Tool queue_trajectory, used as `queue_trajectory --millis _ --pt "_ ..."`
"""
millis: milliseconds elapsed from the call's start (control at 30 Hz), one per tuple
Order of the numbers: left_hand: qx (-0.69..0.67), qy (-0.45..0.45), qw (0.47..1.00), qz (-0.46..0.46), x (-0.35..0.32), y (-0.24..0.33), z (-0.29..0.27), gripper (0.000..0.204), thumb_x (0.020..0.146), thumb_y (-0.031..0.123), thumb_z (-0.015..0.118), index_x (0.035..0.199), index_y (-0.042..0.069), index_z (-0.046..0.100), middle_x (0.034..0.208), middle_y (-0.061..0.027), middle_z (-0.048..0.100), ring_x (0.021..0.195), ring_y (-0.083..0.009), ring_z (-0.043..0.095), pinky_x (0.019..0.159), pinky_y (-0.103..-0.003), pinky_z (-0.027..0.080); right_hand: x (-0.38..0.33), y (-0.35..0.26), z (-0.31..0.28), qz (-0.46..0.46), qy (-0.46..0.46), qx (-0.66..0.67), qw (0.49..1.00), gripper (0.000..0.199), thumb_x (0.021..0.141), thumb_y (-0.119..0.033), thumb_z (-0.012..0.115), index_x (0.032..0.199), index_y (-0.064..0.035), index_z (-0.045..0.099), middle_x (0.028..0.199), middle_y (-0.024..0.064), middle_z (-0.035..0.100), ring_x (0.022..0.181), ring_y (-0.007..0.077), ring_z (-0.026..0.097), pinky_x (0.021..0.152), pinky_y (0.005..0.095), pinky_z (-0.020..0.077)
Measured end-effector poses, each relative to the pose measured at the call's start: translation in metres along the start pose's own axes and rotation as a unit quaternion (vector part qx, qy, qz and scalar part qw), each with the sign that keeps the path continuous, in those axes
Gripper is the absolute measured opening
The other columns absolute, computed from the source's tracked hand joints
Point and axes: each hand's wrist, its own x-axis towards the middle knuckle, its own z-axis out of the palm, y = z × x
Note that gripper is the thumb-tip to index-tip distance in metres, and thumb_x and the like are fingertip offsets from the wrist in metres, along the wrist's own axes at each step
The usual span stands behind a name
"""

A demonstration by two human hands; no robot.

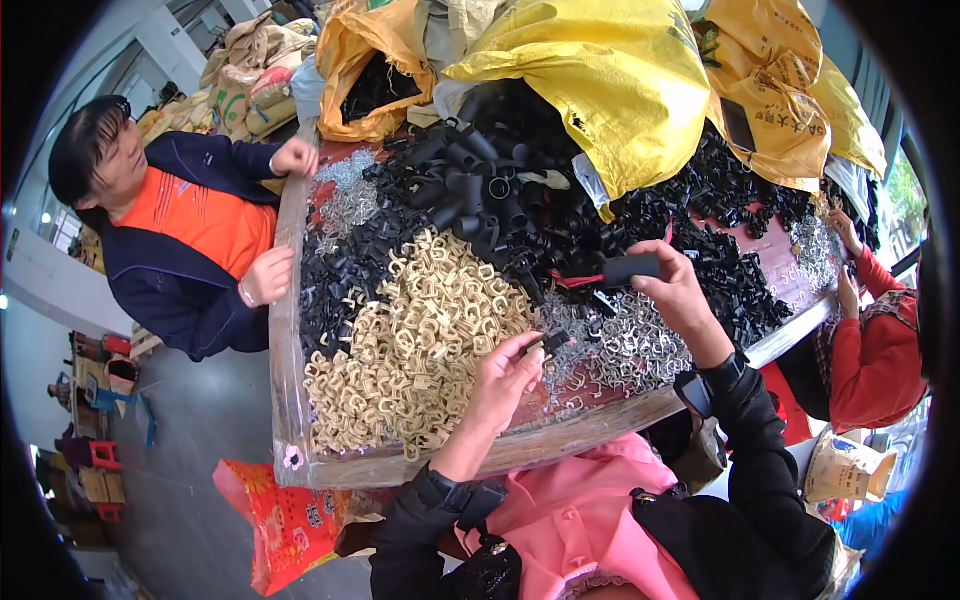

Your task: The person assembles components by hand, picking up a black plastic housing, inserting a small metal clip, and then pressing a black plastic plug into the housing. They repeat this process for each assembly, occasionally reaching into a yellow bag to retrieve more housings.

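Observation:
My right hand (682,298) is closed on a black cylindrical piece (630,270), held sideways over the table between thumb and fingers. At that piece's left end a thin red strip (576,281) shows; I cannot tell whether it is joined on. Lower and to the left, my left hand (506,378) pinches a small black plastic part (552,342) between its thumb and fingertips. The left hand is beside a big heap of cream-coloured U-shaped clips (425,325). Shiny metal clips (640,345) lie below the right hand.
The table has a raised wooden rim (290,330). Black tubes (470,185) and small black parts cover its far half, under a yellow sack (610,80). A person (180,230) stands at the left edge; another, in a red sleeve (875,350), works at the right.

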Motion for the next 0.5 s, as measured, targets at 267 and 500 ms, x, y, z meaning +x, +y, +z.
queue_trajectory --millis 267,500 --pt "0.117 -0.058 0.991 0.021 -0.014 0.001 0.004 0.028 0.080 0.014 0.055 0.104 0.001 0.049 0.068 0.0008 0.052 0.057 -0.0026 0.045 0.049 -0.016 0.037 -0.041 0.010 0.017 0.074 0.025 0.254 0.964 0.033 0.068 -0.021 0.067 0.093 -0.0047 0.053 0.078 0.0037 0.053 0.072 0.0162 0.051 0.063 0.0292 0.0416" --pt "0.096 -0.090 0.990 -0.044 -0.020 0.004 0.009 0.024 0.081 0.011 0.054 0.100 -0.001 0.047 0.068 -0.0004 0.049 0.057 -0.0048 0.044 0.049 -0.017 0.036 -0.047 -0.015 0.045 -0.202 -0.159 -0.193 0.947 0.036 0.063 -0.020 0.071 0.091 -0.0036 0.055 0.081 0.0085 0.052 0.076 0.0227 0.052 0.065 0.0310 0.0430"
